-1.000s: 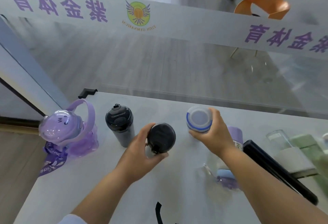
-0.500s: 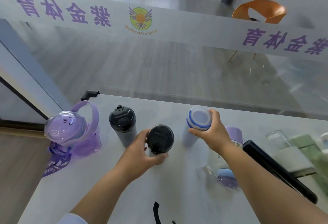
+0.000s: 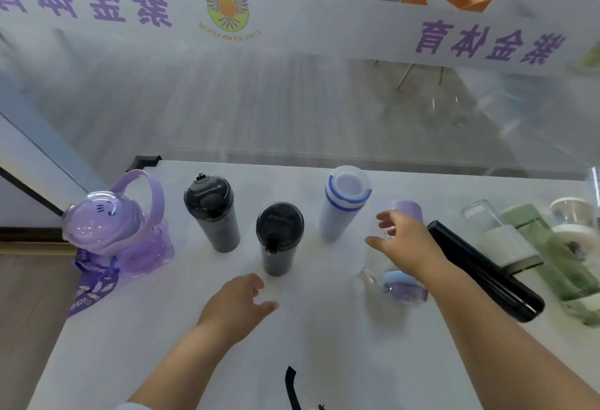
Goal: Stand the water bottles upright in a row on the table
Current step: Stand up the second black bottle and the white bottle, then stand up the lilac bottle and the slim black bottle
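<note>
Reversed signage on a frosted glass band (image 3: 308,36).
Purple characters (image 3: 97,0) 紫金体育 appear near its left and right ends; under the winged emblem (image 3: 228,8), small letters probably read "ZIJIN GYMNASIUM".

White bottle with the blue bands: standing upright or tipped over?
Upright: the white bottle stands on its base on the table, cap up; the right hand is clear of it.

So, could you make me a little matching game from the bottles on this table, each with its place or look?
Things:
1 purple bottle
2 white bottle
3 long black bottle

Descriptions:
A lies on its side
B stands at the left end
C has blue bands near the top

Pairs: 1-B, 2-C, 3-A
</note>
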Demonstrator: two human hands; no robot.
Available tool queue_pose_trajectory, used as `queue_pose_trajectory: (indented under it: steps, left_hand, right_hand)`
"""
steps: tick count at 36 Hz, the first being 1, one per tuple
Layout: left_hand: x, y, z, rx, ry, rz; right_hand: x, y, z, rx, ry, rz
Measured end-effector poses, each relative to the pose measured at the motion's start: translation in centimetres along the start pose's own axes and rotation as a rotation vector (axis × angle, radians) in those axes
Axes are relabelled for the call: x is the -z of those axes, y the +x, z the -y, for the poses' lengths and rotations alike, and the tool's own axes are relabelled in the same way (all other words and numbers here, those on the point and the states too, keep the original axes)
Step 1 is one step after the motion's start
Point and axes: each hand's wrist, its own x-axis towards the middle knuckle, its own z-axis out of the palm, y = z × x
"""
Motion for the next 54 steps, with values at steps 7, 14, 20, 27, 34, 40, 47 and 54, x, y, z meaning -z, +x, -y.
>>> queue_pose_trajectory:
  steps: [7,14,20,27,34,40,47,54]
  left_hand:
    - [-2.7,-0.3,-3.0,-0.093,0.086,0.097]
    - [-5.7,0.0,-7.8,-0.156,0.060,0.054]
    - [-8.8,0.3,-12.9,-0.153,-0.013,-0.006]
    - [-12.0,1.3,-19.3,-0.139,-0.051,-0.060]
    - [-15.2,2.1,-22.7,-0.023,-0.037,-0.121]
    - [-16.4,2.6,-22.7,0.037,-0.182,-0.148]
    - [-16.9,2.4,-22.8,0.053,-0.221,-0.174]
    - [-15.9,1.4,-21.8,0.066,-0.162,-0.260]
  right_hand:
    - [1.4,-3.0,-3.7,-0.055,-0.022,0.034]
    - [5.0,-4.5,-8.3,-0.024,-0.024,0.016]
    - [8.8,-4.8,-13.9,-0.042,-0.116,-0.082]
    - [11.9,-4.1,-20.3,-0.080,-0.238,-0.147]
    - [12.6,-3.1,-24.4,-0.156,-0.448,0.042]
    - [12.2,-2.2,-26.2,-0.136,-0.442,0.135]
    - [11.9,-1.4,-26.4,-0.126,-0.419,0.149]
    - [12.3,-2.1,-26.0,-0.094,-0.354,0.141]
